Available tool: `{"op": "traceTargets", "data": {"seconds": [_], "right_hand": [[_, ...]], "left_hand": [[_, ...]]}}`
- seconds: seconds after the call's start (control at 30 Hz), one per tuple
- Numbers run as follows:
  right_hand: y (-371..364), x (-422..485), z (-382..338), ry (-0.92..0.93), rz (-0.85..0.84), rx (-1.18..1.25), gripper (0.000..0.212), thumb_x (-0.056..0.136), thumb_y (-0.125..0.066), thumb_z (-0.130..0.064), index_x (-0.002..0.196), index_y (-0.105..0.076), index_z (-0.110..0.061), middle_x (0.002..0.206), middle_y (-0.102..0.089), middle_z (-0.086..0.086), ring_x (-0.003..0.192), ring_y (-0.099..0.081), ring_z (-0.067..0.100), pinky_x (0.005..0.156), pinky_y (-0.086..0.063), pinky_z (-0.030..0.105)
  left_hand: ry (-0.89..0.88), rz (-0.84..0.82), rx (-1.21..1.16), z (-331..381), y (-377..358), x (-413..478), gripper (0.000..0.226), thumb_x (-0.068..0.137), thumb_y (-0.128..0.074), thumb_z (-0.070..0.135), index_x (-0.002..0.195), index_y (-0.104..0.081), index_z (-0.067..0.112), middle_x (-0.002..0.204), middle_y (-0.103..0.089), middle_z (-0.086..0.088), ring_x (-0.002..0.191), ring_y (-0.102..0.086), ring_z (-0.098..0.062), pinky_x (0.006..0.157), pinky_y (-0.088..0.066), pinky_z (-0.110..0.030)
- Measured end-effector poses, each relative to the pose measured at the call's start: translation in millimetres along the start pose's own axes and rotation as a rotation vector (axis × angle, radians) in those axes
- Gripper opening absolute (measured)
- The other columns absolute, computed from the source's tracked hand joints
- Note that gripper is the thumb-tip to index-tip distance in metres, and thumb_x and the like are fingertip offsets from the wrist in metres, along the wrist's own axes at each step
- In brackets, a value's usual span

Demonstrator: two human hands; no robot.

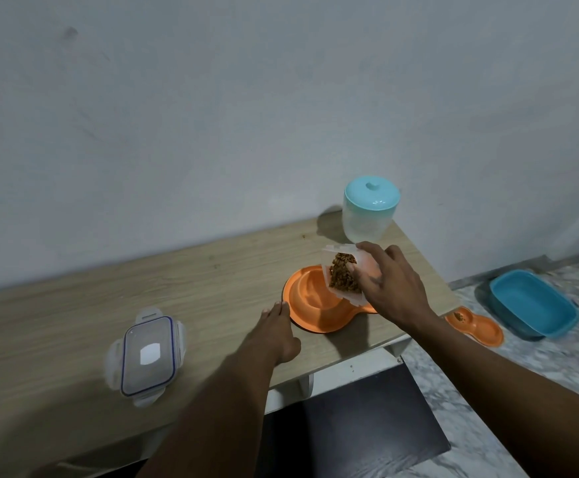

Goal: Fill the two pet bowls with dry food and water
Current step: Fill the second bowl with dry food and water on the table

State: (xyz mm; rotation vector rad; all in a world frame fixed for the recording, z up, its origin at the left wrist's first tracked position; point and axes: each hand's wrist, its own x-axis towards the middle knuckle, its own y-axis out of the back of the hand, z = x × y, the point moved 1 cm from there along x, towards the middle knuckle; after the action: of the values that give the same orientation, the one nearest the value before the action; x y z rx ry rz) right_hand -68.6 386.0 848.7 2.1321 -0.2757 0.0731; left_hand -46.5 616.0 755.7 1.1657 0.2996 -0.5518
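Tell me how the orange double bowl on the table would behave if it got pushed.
The orange double bowl looks plastic, its visible hollow empty, so probably light and apt to slide on the smooth table. It sits low and wide, so tipping seems unlikely.

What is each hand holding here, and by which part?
The right hand grips the clear food container by its side wall, tipped over the orange bowl. The left hand holds nothing.

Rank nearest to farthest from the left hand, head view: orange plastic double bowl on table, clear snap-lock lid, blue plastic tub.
1. Orange plastic double bowl: at fingertips of left hand.
2. Clear snap-lock lid: left, on the table.
3. Blue plastic tub: far right, on floor.
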Motion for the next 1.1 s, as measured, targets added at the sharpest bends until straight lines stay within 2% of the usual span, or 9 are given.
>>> {"op": "traceTargets", "data": {"seconds": [0.43,1.1], "right_hand": [[-3.2,5.8,-1.3,0.062,0.029,-0.058,0.052,0.093,-0.05,-0.062,0.139,-0.044,-0.04,0.113,-0.05,0.0,0.089,-0.063,0.02,0.073,-0.056,0.039],[-6.3,4.1,-6.8,0.113,0.042,-0.104,0.052,0.093,-0.049,-0.063,0.139,-0.045,-0.038,0.108,-0.05,-0.002,0.088,-0.058,0.017,0.068,-0.055,0.037]], "left_hand": [[0.006,-0.007,-0.009,-0.9,0.5,2.4,0.09,0.09,-0.056,0.027,0.155,0.006,0.017,0.165,0.006,-0.002,0.151,0.006,-0.027,0.121,-0.017,-0.046],[-0.009,-0.011,-0.013,-3.3,1.7,-0.1,0.09,0.091,-0.055,0.026,0.155,0.007,0.018,0.164,0.007,-0.001,0.151,0.006,-0.025,0.122,-0.016,-0.046]]}}
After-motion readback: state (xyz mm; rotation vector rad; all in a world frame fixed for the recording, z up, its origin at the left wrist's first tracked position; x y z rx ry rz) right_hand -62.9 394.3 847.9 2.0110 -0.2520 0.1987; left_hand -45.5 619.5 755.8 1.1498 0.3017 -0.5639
